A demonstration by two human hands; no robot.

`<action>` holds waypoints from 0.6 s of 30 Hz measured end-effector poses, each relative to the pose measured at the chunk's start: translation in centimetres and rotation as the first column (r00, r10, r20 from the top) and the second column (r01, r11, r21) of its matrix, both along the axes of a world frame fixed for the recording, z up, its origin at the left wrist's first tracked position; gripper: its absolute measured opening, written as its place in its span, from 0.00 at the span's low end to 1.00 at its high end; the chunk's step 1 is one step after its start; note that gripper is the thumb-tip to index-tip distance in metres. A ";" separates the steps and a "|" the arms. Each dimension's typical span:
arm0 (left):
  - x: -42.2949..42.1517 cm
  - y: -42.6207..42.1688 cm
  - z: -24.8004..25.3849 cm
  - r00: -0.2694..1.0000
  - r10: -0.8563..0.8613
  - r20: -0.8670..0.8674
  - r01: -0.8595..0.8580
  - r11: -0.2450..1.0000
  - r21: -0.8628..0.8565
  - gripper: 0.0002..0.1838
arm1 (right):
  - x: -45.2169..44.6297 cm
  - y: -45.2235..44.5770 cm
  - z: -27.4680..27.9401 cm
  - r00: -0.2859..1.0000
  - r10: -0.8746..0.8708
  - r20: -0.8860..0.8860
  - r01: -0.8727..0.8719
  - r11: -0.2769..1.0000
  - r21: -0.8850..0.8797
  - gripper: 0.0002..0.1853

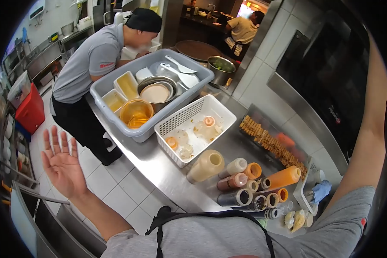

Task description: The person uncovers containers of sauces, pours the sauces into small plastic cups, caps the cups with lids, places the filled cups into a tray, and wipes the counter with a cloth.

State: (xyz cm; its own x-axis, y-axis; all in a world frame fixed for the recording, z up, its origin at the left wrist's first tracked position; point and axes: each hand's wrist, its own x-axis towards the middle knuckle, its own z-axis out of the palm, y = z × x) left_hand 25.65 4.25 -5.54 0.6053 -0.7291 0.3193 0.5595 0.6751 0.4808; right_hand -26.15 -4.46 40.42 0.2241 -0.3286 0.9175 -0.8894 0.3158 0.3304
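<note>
My left hand (64,165) is raised over the floor at the left, palm up, with its fingers spread and nothing in them. My right arm reaches up along the right edge, and its hand is out of view. In front of me on the steel counter (159,180) stands a white perforated basket (195,150) with several squeeze bottle caps inside. Several squeeze bottles of sauce (241,195) are grouped close to my apron. Behind the basket, a grey tub (146,129) carries metal bowls, an amber container (136,114), white containers and white spatulas.
A co-worker (99,56) in a grey shirt leans over the tub's far side. A long clear container of browned pieces (273,139) lies along the wall, below a black screen (322,77). A metal pot (221,69) stands at the back. A red bin (30,109) is at left.
</note>
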 end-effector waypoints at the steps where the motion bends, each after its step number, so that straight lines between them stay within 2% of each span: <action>1: 0.9 0.1 -1.5 0.987 -0.136 0.086 0.143 0.986 -0.084 0.27 | 0.6 -0.5 0.4 0.998 -0.066 0.011 0.066 0.996 -0.051 0.26; 2: 1.7 0.2 -2.3 0.948 -0.262 0.180 0.290 0.945 -0.153 0.27 | 1.1 -0.9 0.6 0.991 -0.132 0.025 0.134 0.986 -0.102 0.27; 3: 1.3 0.4 -2.2 0.959 -0.207 0.191 0.228 0.969 -0.096 0.27 | 1.5 -1.1 0.7 0.992 -0.122 0.026 0.124 0.987 -0.099 0.27; 6: 1.7 0.4 -2.5 0.961 -0.201 0.190 0.214 0.976 -0.047 0.26 | 2.0 -0.5 0.9 0.968 -0.204 0.145 0.219 0.971 -0.097 0.30; 7: 1.3 0.5 -2.3 0.974 -0.158 0.162 0.158 0.987 0.014 0.26 | 1.9 -0.2 0.8 0.956 -0.229 0.185 0.249 0.964 -0.094 0.31; 8: 2.1 0.8 -2.8 0.978 -0.135 0.157 0.137 0.991 -0.002 0.26 | 2.0 -0.2 0.6 0.970 -0.151 0.189 0.168 0.983 -0.076 0.32; 10: 2.9 0.5 -4.0 0.949 -0.247 0.193 0.253 0.967 -0.004 0.25 | 3.2 -0.3 -0.2 0.953 -0.216 0.210 0.248 0.959 -0.136 0.32; 15: 4.1 0.9 -4.2 0.956 -0.217 0.195 0.219 0.976 0.013 0.24 | 4.1 -0.9 -1.5 0.943 -0.204 0.264 0.247 0.958 -0.143 0.33; 18: 5.5 1.5 -4.2 0.954 -0.220 0.202 0.219 0.975 0.026 0.24 | 4.3 -0.3 -1.9 0.939 -0.208 0.274 0.235 0.970 -0.068 0.32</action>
State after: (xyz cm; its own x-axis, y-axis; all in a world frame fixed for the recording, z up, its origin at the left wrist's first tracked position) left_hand 31.10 5.74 -9.77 0.3534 -0.8381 0.4157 0.5842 0.5447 0.6016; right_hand -21.87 -4.74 38.52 -0.0980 -0.2480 0.9638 -0.8440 0.5339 0.0516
